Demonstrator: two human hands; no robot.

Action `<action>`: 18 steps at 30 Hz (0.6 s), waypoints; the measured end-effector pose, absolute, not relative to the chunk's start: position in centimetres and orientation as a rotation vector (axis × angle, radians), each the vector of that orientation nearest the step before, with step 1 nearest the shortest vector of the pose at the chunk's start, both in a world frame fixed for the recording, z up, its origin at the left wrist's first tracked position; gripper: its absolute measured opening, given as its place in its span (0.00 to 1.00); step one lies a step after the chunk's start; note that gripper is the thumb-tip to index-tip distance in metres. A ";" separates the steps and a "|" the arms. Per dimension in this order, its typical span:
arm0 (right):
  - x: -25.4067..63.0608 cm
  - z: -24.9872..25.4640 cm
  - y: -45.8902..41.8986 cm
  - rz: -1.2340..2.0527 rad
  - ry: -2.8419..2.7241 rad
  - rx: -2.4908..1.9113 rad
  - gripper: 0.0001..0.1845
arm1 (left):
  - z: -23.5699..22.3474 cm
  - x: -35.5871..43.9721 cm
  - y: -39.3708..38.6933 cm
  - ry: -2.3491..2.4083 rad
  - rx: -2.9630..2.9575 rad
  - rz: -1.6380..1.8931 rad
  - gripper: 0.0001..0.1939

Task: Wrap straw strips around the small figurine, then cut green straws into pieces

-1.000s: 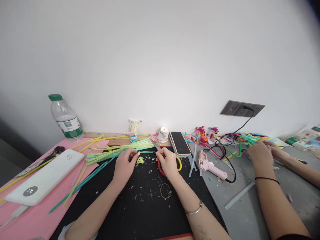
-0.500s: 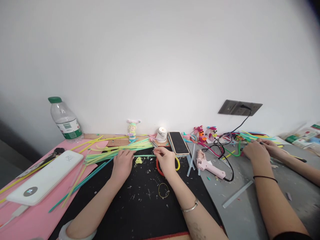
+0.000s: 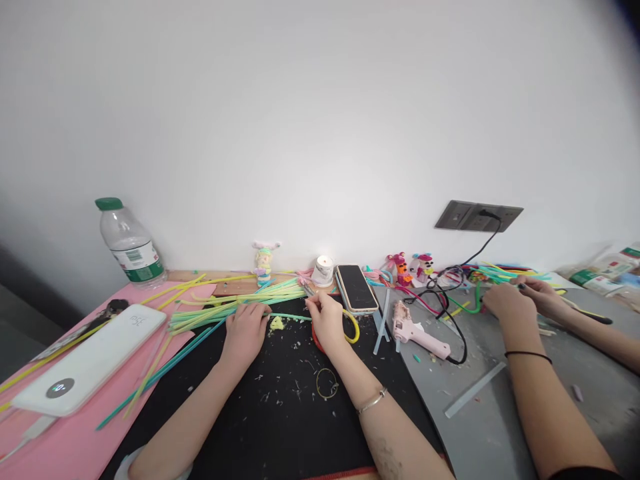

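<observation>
My left hand [image 3: 247, 331] rests at the ends of a bundle of green and yellow pipe cleaners [image 3: 215, 313], its fingers closed on a pale green pipe cleaner [image 3: 290, 316]. That stem runs right, towards my right hand [image 3: 326, 323]. The right thumb and fingertips are pinched together just above the stem's far end; what is between them is too small to make out. Partly hidden under this hand lie scissors with red and yellow handles [image 3: 354, 328]. A small yellow fuzzy piece [image 3: 277, 323] sits between the hands, among scattered clippings on the black mat [image 3: 280, 413].
At left are a white power bank [image 3: 95, 360] and a plastic bottle [image 3: 133, 247]. A small figure [image 3: 264, 263], paper cup [image 3: 323, 271] and phone [image 3: 357, 288] line the wall. To the right lie a pink glue gun [image 3: 420, 335] and a co-worker's hands [image 3: 515, 303].
My right hand has lifted slightly and shifted left, its fingertips now above the green stem instead of on it. The left hand stays nearly in place. The view has shifted slightly.
</observation>
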State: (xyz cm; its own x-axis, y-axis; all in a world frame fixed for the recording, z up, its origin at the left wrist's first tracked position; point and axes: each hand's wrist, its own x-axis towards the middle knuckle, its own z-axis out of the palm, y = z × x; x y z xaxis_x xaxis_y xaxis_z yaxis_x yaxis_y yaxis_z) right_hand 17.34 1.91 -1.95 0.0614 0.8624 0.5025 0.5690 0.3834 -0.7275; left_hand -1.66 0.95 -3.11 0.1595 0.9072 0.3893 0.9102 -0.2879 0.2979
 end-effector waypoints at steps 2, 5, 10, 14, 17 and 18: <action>17.2 -2.2 2.1 0.369 -1.623 -1.307 0.08 | -3.0 -1.5 0.9 -1.854 -2.408 -0.797 0.09; 17.0 -2.3 2.2 0.350 -1.639 -1.337 0.08 | -2.9 -1.3 0.9 -1.806 -2.460 -0.764 0.08; 16.8 -2.1 2.1 0.293 -1.684 -1.293 0.11 | -2.8 -0.9 1.0 -1.793 -2.485 -0.740 0.06; 16.7 -1.7 2.1 0.254 -1.666 -1.151 0.13 | -2.9 -0.9 1.2 -1.800 -2.480 -0.863 0.07; 16.8 -1.5 1.9 0.226 -1.631 -1.111 0.15 | -2.7 -1.1 1.3 -1.741 -2.406 -1.122 0.09; 16.8 -1.4 1.8 0.209 -1.614 -1.117 0.16 | -2.5 -1.2 1.3 -1.698 -2.361 -1.224 0.10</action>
State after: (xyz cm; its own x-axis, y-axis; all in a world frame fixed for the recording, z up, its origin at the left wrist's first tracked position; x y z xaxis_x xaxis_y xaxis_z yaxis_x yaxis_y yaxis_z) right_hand 16.82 1.85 -1.41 0.0534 0.7417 0.6686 0.5470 0.5385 -0.6410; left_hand -1.17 1.27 -2.46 0.1200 0.8105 0.5734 0.7999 -0.4211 0.4277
